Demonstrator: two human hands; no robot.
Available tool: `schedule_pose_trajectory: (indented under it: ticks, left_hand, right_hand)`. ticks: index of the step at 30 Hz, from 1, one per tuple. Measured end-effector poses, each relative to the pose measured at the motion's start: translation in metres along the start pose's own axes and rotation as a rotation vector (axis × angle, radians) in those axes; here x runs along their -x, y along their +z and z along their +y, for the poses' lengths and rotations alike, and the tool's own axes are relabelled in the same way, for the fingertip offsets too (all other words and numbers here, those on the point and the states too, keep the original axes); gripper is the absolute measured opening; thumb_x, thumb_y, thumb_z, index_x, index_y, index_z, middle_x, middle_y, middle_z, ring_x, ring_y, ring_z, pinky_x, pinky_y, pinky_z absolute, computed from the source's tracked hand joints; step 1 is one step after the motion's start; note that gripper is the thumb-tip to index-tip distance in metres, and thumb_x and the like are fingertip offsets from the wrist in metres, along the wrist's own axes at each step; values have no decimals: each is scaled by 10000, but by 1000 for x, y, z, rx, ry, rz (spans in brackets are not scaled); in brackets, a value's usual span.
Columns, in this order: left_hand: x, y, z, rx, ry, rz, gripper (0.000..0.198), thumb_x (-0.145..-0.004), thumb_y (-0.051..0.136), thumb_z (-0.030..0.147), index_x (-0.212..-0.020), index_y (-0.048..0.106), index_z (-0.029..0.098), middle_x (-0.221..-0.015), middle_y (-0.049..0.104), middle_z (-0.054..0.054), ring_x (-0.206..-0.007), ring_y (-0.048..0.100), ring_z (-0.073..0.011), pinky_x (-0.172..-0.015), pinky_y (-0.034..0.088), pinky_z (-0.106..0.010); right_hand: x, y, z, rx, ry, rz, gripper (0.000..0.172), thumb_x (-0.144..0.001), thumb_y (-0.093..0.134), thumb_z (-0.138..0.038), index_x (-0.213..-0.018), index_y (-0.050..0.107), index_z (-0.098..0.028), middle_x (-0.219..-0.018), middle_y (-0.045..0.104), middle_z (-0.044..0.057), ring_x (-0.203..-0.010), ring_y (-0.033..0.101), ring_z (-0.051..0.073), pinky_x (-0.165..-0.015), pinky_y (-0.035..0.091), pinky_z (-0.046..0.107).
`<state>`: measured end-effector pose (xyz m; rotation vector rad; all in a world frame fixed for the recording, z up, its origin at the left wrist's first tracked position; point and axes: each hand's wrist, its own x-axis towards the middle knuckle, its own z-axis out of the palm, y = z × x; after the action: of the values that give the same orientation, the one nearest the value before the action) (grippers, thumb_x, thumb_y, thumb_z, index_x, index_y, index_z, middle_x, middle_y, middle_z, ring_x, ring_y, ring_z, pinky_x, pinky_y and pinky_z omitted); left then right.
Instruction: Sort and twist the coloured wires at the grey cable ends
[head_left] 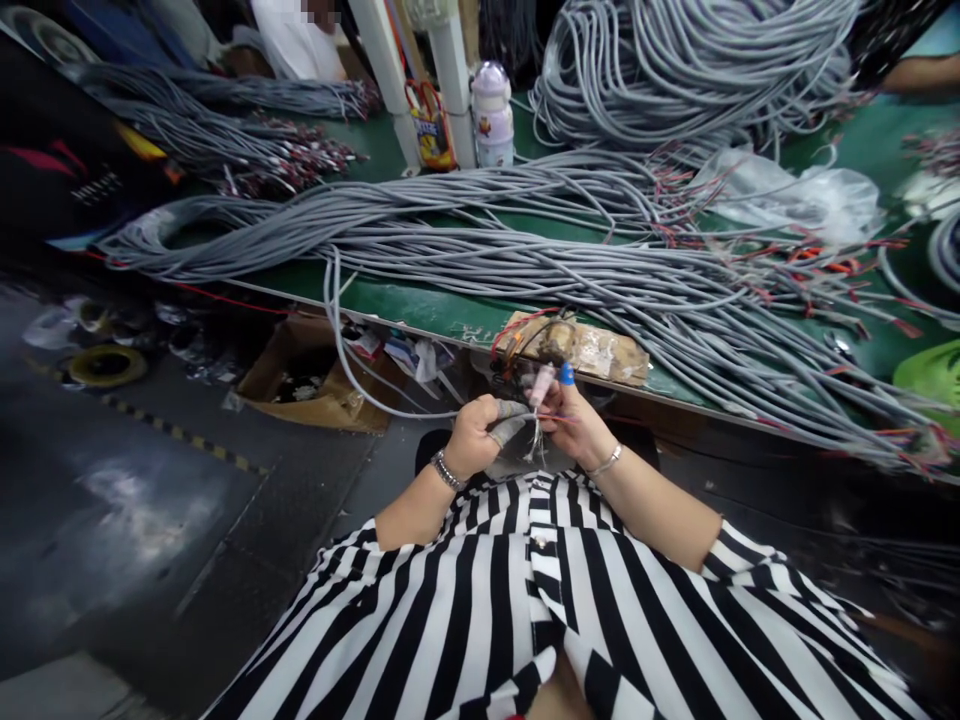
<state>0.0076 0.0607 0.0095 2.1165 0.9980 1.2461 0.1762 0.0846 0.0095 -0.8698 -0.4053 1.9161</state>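
Note:
In front of my lap, my left hand (476, 437) is closed around a grey cable (409, 412) near its stripped end; wrapping covers some of the fingertips. My right hand (576, 425) is closed on the thin coloured wires (553, 417) that come out of that end. One of its fingers wears a blue cover (567, 374), and another has a pinkish-white wrap (541, 384). Pale loose strands (536, 440) hang down between the hands. The cable loops leftward and up onto the bench. Just beyond my hands, a taped block (600, 350) sits at the bench edge.
Long bundles of grey cable (450, 245) lie across the green bench (390, 298), with a large coil (690, 70) behind. A bottle (493, 120) and a clear plastic bag (795, 195) stand farther back. A cardboard box (315, 405) is below at left. Other people are partly visible at the back.

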Motion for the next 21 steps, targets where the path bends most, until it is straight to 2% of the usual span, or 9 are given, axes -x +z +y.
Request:
schedule_pose_trajectory:
  ticks: [5, 12, 14, 17, 19, 21]
  left_hand:
    - [22, -11, 10, 43, 45, -5, 150, -848, 670, 242, -979, 730, 199, -729, 678, -26, -666, 591, -122, -614, 469, -245]
    - [55, -30, 16, 20, -25, 51, 169, -836, 688, 250, -994, 735, 214, -729, 659, -23, -676, 593, -121, -623, 471, -248]
    - [57, -33, 15, -1, -26, 76, 177, -827, 696, 237, -999, 734, 218, -741, 664, -25, -684, 599, -123, -628, 474, -251]
    - [54, -34, 10, -31, 27, 86, 209, -812, 708, 217, -1020, 727, 228, -761, 689, -26, -700, 610, -129, -645, 480, -259]
    - [50, -31, 7, -52, 91, 65, 218, -811, 707, 222, -1028, 722, 226, -748, 698, -26, -697, 615, -133, -649, 481, -265]
    - [46, -27, 4, -71, 150, 31, 222, -808, 711, 241, -1029, 717, 217, -726, 696, -27, -682, 615, -135, -648, 478, -270]
  right_hand:
    - [4, -14, 2, -4, 76, -9, 563, -682, 645, -734, -718, 525, -185, -698, 611, 2, -424, 322, 37, -321, 118, 155]
    - [8, -28, 3, 96, 137, -28, 536, -699, 662, -696, -777, 571, -173, -711, 611, 11, -422, 256, 28, -342, 68, 159]
    - [12, -32, 4, 178, 195, -90, 518, -702, 684, -660, -760, 580, -156, -676, 591, 3, -413, 198, 19, -350, 41, 169]
    - [23, -34, 5, 346, 299, -282, 532, -700, 691, -652, -743, 604, -129, -538, 474, -47, -408, 130, 13, -364, 41, 182]
    - [31, -30, 5, 433, 316, -355, 547, -682, 695, -668, -712, 592, -132, -471, 370, -83, -402, 139, 15, -373, 64, 186]
    - [39, -21, 5, 513, 287, -343, 537, -631, 746, -647, -692, 575, -141, -471, 382, -83, -402, 217, 20, -379, 115, 187]
